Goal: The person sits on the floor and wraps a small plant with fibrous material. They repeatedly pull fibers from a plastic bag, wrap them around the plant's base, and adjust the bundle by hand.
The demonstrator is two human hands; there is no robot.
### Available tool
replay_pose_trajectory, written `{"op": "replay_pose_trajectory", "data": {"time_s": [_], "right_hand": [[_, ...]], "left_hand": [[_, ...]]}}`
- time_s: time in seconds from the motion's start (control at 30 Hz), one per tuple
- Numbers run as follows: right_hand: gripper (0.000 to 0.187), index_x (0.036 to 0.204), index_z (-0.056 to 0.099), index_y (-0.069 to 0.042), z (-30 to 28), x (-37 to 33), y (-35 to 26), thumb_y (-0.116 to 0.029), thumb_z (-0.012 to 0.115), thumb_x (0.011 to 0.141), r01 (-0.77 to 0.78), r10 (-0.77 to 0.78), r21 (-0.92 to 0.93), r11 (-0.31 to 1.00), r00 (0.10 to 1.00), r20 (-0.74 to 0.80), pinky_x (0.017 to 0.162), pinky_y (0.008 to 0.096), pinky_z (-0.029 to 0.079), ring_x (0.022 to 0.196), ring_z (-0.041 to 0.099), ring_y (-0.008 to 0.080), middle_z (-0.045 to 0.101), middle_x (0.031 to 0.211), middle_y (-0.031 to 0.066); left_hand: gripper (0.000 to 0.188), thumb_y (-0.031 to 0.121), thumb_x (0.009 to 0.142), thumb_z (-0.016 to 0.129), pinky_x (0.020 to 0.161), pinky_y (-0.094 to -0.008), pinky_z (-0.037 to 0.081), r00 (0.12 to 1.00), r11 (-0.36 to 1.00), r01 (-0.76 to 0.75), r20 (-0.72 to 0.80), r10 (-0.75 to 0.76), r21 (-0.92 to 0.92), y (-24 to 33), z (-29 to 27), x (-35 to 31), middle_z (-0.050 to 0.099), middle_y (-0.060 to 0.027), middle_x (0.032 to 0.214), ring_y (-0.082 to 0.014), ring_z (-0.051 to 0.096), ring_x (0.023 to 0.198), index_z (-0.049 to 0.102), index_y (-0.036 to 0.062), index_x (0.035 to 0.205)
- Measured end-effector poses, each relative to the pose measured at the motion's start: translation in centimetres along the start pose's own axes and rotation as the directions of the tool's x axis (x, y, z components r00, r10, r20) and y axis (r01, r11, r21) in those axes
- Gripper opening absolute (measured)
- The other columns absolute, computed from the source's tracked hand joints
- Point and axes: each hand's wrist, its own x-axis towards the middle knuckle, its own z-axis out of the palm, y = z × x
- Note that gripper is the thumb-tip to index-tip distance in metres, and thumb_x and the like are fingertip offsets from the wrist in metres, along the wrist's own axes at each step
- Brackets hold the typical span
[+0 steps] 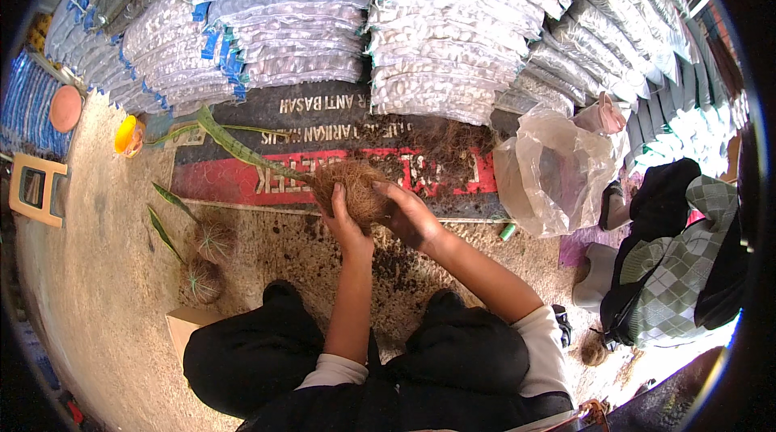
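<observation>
Two hands [347,230] [415,218] at the centre. Three fibre balls with plants: one [361,193] at the centre, two [212,243] [201,281] at the left. One clear bag [533,207] right of centre, one yellow tub [128,137] upper left, one other person [679,266] at right.

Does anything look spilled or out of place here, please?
Yes: dark crumbs lie scattered on the floor near the brown fibre ball, and loose fibres litter the printed panel. Both look like spillage, since neither is contained.
</observation>
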Motion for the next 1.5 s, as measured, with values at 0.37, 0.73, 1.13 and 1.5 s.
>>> {"op": "replay_pose_trajectory", "data": {"time_s": [0.37, 0.73, 1.13, 1.5], "right_hand": [[0.054, 0.124, 0.042, 0.001, 0.0, -0.2, -2.1, -0.019, 0.066, 0.081, 0.080, -0.080, -0.055, 0.995, 0.997, 0.017, 0.092, 0.0359, 0.042, 0.106, 0.053, 0.0226, 0.053, 0.117, 0.0110], [0.075, 0.129, 0.031, 0.004, -0.6, 0.5, 0.4, -0.026, 0.074, 0.074, 0.287, -0.295, -0.087, 0.954, 0.950, -0.097, 0.093, 0.0365, 0.042, 0.109, 0.051, 0.0262, 0.049, 0.119, 0.0183], [0.087, 0.133, 0.028, 0.001, -0.2, -0.6, -1.0, -0.033, 0.075, 0.068, 0.373, -0.733, -0.928, 0.025, 0.638, 0.237, 0.098, 0.0435, 0.033, 0.122, 0.036, 0.0346, 0.038, 0.127, 0.0223], [0.064, 0.128, 0.040, 0.000, 0.0, 0.4, -1.1, -0.016, 0.072, 0.075, 0.545, -0.445, -0.633, 0.549, 0.832, 0.331, 0.093, 0.0341, 0.040, 0.108, 0.050, 0.0206, 0.052, 0.117, 0.0144]], "left_hand": [[0.074, 0.045, 0.085, 0.053, 0.099, -0.0443, 0.034, 0.995, 0.990, 0.084, 0.038, -0.088, 0.109, -1.3, 0.8, -1.2, 0.029, -0.0106, 0.139, -0.0273, 0.034, 0.125, 0.016, 0.0115, 0.140], [0.066, 0.061, 0.087, 0.035, 0.098, -0.0454, 0.035, 0.989, 0.987, 0.138, 0.069, -0.133, -0.084, -2.0, 2.0, -2.7, 0.039, -0.0089, 0.131, -0.0269, 0.039, 0.121, 0.032, 0.0142, 0.134], [0.051, 0.043, 0.091, 0.033, 0.096, -0.0430, 0.040, 0.974, 0.979, 0.196, 0.131, -0.187, -0.058, 0.2, 0.1, -0.6, 0.048, -0.0101, 0.123, -0.0263, 0.050, 0.111, 0.039, 0.0088, 0.128], [0.048, 0.040, 0.093, 0.038, 0.090, -0.0411, 0.046, 0.970, 0.981, 0.187, 0.169, -0.176, -0.053, -1.0, -1.2, -0.8, 0.048, -0.0103, 0.120, -0.0257, 0.049, 0.111, 0.038, 0.0074, 0.128]]}}
